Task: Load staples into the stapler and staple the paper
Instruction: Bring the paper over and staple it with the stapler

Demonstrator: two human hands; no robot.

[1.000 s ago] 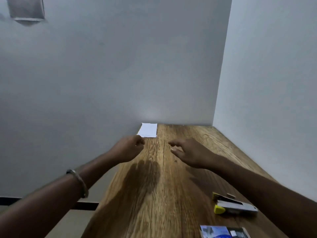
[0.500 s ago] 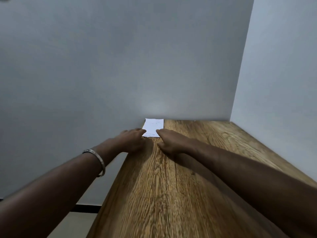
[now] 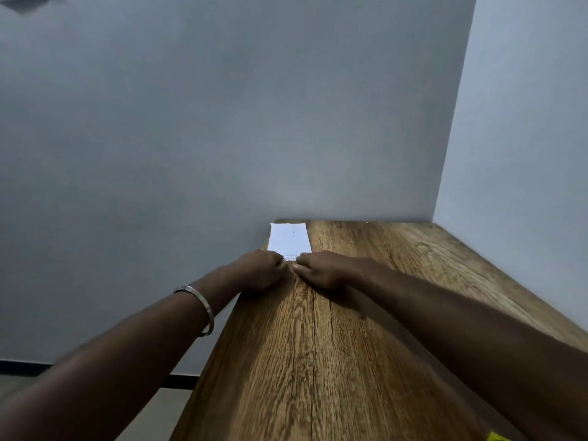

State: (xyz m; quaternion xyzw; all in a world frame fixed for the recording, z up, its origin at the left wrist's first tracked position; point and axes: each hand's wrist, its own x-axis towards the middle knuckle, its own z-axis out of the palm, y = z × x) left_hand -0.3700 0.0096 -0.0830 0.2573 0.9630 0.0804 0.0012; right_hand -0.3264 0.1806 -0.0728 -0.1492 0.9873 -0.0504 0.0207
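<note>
At the near right edge of the view a small yellow sliver (image 3: 495, 437) pokes in at the bottom, too cut off to tell what it is. It sits on the wooden worktop (image 3: 318, 361), whose grain runs away from the camera toward the far wall. Both forearms stretch out over the worktop from the near corners. The left forearm carries a metal bangle (image 3: 200, 305) at the wrist and hangs partly past the worktop's left edge.

Farther out, the two hands meet side by side, almost touching. The left hand (image 3: 259, 270) has its fingers curled under, with its fingertips at the near edge of the paper (image 3: 289, 238). The right hand (image 3: 321, 268) is curled the same way, thumb forward, and pinches the same near edge just to the right of the left hand. The near edge of the sheet is partly covered by the fingers.

The paper is a small white sheet with faint marks on it, lying flat on the far left part of the worktop, its far end near the grey wall (image 3: 222, 122). A second, lighter wall (image 3: 525, 138) runs along the worktop's right side.
</note>
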